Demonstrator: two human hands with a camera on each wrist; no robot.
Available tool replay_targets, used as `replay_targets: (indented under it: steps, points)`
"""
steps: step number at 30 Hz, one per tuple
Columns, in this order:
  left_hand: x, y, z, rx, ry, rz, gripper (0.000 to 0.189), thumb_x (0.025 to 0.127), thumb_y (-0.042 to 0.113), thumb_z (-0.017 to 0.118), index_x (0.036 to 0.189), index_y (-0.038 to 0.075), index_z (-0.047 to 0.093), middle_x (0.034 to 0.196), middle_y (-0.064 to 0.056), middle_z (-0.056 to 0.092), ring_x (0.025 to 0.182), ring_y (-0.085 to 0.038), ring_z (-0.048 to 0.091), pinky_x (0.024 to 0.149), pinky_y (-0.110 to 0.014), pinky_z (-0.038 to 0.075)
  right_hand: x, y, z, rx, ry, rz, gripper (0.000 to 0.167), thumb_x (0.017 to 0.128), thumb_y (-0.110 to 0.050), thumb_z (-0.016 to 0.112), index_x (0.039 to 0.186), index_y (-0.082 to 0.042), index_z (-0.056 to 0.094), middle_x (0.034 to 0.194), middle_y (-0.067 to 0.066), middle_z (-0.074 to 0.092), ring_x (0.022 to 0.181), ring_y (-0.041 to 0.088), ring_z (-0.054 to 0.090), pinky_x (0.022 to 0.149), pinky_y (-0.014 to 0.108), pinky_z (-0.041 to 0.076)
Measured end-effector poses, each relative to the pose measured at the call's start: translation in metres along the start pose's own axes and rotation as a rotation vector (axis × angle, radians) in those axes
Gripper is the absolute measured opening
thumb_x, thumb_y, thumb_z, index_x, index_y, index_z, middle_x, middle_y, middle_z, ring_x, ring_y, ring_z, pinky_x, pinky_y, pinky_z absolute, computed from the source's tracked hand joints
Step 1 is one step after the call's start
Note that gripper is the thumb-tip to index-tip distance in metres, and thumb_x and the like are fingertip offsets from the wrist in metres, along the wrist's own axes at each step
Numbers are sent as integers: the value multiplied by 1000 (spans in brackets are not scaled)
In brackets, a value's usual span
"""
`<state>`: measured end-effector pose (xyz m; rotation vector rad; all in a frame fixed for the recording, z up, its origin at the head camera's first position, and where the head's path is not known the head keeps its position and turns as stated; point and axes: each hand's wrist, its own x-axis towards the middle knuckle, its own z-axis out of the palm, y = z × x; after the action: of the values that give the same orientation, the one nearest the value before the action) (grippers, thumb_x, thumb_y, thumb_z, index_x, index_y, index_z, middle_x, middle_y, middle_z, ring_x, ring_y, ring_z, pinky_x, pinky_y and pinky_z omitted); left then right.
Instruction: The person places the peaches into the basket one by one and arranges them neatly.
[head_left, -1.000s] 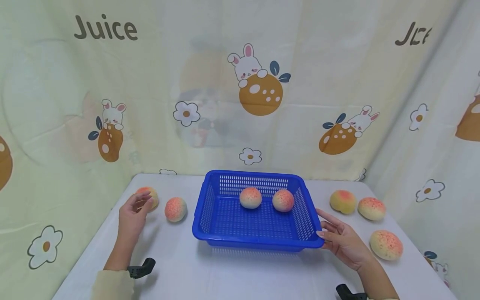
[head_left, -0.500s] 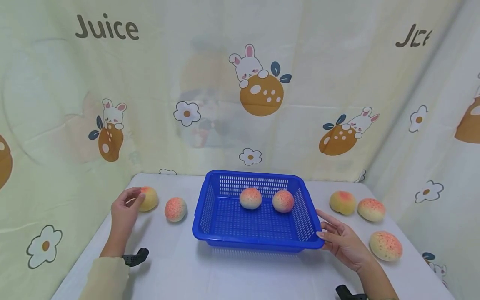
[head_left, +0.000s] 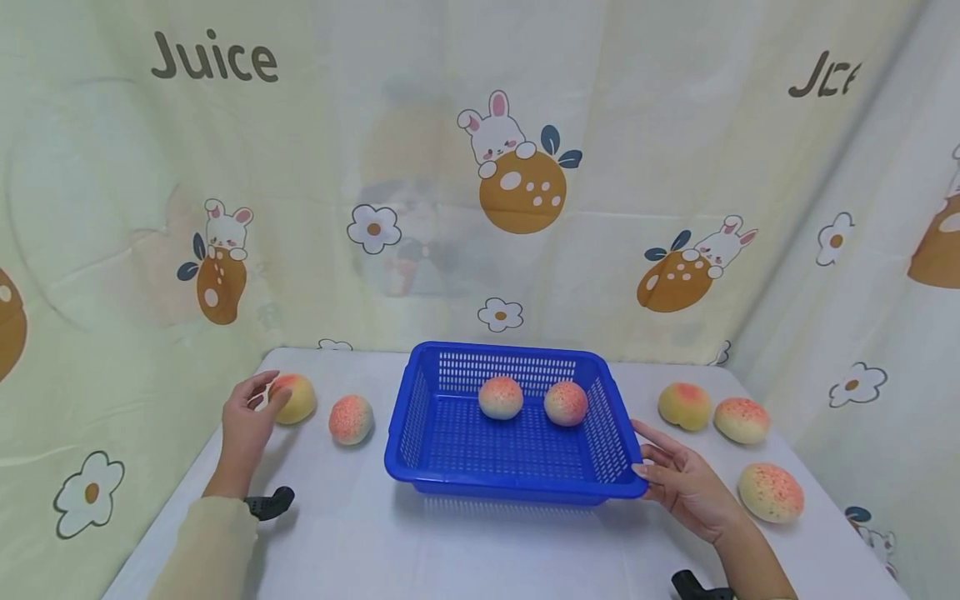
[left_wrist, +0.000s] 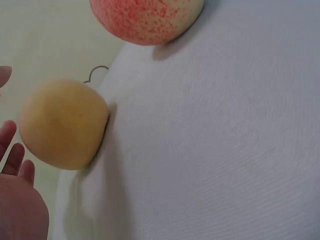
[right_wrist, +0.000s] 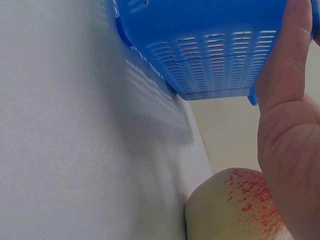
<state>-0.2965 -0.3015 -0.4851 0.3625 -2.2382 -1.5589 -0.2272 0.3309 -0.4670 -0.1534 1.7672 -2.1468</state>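
At the table's left, my left hand is beside a yellow peach with a reddish top. In the left wrist view the fingers and that yellow peach appear apart. Just right of it lies a pink speckled peach. A blue perforated plastic basket stands mid-table. Inside it are two pink-topped peaches, one near the middle and one to its right. My right hand holds the basket's right rim near the front corner, thumb and fingers on it.
Three more peaches sit right of the basket: a yellow one, a speckled one and a larger speckled one close to my right wrist. A white cloth covers the table; a printed curtain hangs behind.
My left hand has drawn back left from over the yellow peach, uncovering more of it. The right hand and basket have stayed in place.
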Motion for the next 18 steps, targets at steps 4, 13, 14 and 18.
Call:
replay_targets:
  steps: [4,13,14,18]
  points:
    - [5,-4,-1,36,-61,-45,63,98,38,69,152,14,48,159,-15,38,147,-36,33,123,-55,30,1,0,-1,-4,-8,0,66,104,-4,56,162,-23,30,116,-2,69,104,15,73,92,36,60]
    - [14,-11,2,90,-142,-112,74,97,42,70,158,17,38,164,-18,30,148,-41,30,120,-59,34,0,1,-2,-5,-18,5,65,104,-4,55,162,-24,31,117,-2,68,105,15,73,93,36,60]
    - [15,-11,2,101,-154,-115,75,97,43,70,159,17,36,164,-19,29,148,-42,30,119,-60,35,0,1,-2,-4,-18,4,66,104,-4,55,162,-24,31,117,-2,68,105,15,73,93,36,60]
    - [21,-12,3,130,-190,-132,77,97,41,69,161,19,32,164,-22,26,148,-45,28,118,-62,36,1,1,-2,-7,-7,-2,67,104,-3,55,162,-22,29,117,-2,67,105,15,73,92,36,60]
